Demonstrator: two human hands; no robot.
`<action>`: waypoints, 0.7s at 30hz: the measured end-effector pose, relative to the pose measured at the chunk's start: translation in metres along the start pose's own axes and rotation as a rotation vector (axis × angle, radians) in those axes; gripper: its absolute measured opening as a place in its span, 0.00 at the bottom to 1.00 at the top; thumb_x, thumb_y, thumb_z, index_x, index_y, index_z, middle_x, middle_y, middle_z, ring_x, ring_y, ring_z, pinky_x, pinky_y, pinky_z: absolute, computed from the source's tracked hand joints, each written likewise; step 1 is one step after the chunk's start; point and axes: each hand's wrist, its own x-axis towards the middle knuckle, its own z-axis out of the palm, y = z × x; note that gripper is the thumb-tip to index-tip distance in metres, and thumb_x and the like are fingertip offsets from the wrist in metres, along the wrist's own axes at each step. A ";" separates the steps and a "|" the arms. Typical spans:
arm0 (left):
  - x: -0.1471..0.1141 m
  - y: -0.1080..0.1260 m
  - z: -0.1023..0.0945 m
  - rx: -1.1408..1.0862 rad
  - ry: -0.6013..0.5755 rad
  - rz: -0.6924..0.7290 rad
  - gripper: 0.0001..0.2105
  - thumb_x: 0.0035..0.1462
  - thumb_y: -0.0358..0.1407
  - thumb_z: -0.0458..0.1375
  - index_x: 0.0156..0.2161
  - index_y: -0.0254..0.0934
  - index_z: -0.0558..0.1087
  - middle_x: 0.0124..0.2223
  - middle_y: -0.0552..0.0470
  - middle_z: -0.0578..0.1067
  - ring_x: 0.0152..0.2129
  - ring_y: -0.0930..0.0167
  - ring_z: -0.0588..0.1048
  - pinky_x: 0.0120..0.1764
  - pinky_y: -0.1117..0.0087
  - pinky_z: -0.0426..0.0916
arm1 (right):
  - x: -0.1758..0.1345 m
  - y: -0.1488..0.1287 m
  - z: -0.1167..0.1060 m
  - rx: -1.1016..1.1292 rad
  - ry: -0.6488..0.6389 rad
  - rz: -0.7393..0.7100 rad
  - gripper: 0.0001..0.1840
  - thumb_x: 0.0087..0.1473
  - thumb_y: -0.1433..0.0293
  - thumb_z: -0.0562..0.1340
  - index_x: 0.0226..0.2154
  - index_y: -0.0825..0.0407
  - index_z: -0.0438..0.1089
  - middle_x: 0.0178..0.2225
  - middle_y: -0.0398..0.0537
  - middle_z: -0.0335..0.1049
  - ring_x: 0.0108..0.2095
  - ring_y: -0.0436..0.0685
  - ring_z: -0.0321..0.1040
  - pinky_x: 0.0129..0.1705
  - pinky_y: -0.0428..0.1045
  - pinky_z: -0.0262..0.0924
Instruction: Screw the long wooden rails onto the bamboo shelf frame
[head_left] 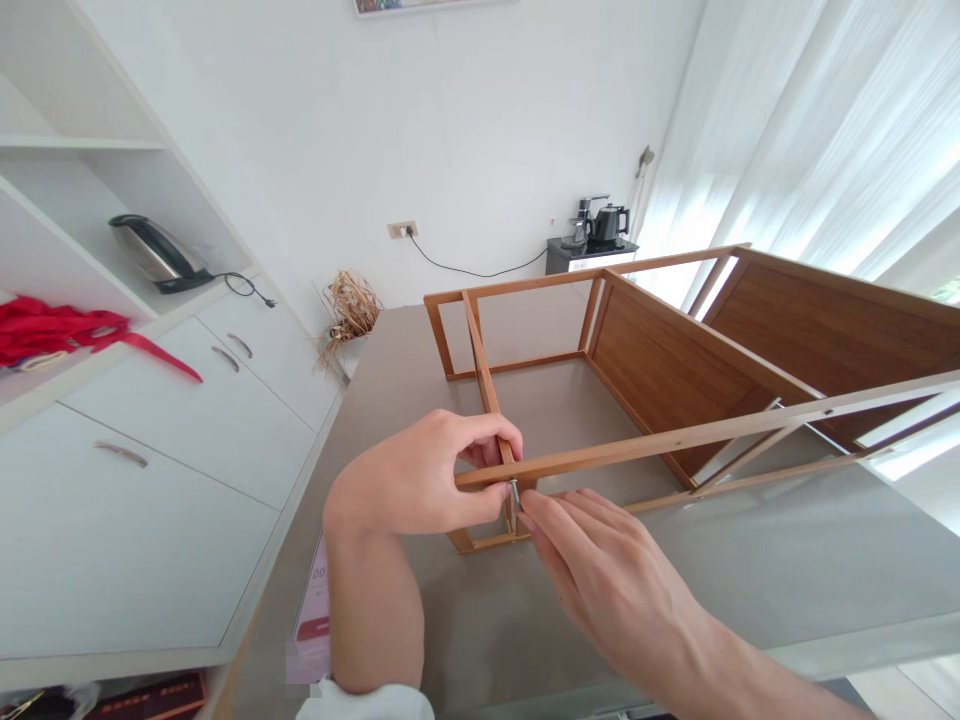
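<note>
Near the middle of the table [750, 570], the left hand [420, 480] closes its fingers around the near corner of the wooden frame [645, 350], where a long rail [675, 440] meets an upright, while the right hand [600, 560] pinches a small metal screw [514, 492] just under that joint. The screw looks barely seated, so a slip of the pinch could drop it onto the table. If the left hand's grip loosens, the rail may shift off the joint and the screw would likely enter crooked.

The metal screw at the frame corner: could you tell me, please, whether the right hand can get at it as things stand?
Probably yes. The right hand has its fingertips at the screw, and the left hand grips the wooden rail beside it without covering it.
</note>
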 end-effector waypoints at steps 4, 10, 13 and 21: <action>0.000 0.000 -0.001 -0.016 -0.016 0.009 0.11 0.52 0.33 0.58 0.42 0.40 0.71 0.35 0.55 0.78 0.33 0.71 0.75 0.39 0.72 0.68 | 0.000 -0.006 0.019 0.245 0.036 0.211 0.08 0.67 0.73 0.50 0.37 0.49 0.62 0.24 0.37 0.64 0.21 0.48 0.57 0.25 0.44 0.52; 0.000 0.000 -0.004 -0.017 -0.048 0.022 0.13 0.52 0.32 0.56 0.44 0.40 0.70 0.35 0.55 0.78 0.33 0.72 0.75 0.39 0.72 0.68 | 0.001 -0.028 0.040 0.756 0.204 0.465 0.10 0.67 0.65 0.52 0.40 0.49 0.66 0.32 0.44 0.73 0.30 0.49 0.72 0.33 0.42 0.67; 0.000 -0.002 -0.004 -0.011 -0.045 0.016 0.13 0.52 0.32 0.56 0.45 0.40 0.71 0.37 0.54 0.78 0.34 0.71 0.75 0.40 0.71 0.68 | 0.006 -0.039 0.046 1.009 0.284 0.512 0.12 0.68 0.62 0.51 0.41 0.50 0.67 0.35 0.49 0.75 0.36 0.53 0.75 0.38 0.47 0.72; 0.000 -0.003 -0.004 -0.023 -0.052 0.001 0.14 0.52 0.32 0.56 0.45 0.40 0.71 0.37 0.54 0.78 0.34 0.71 0.75 0.38 0.72 0.69 | 0.002 -0.043 0.063 0.952 0.361 0.551 0.10 0.67 0.64 0.54 0.39 0.50 0.67 0.33 0.48 0.76 0.36 0.52 0.76 0.39 0.46 0.72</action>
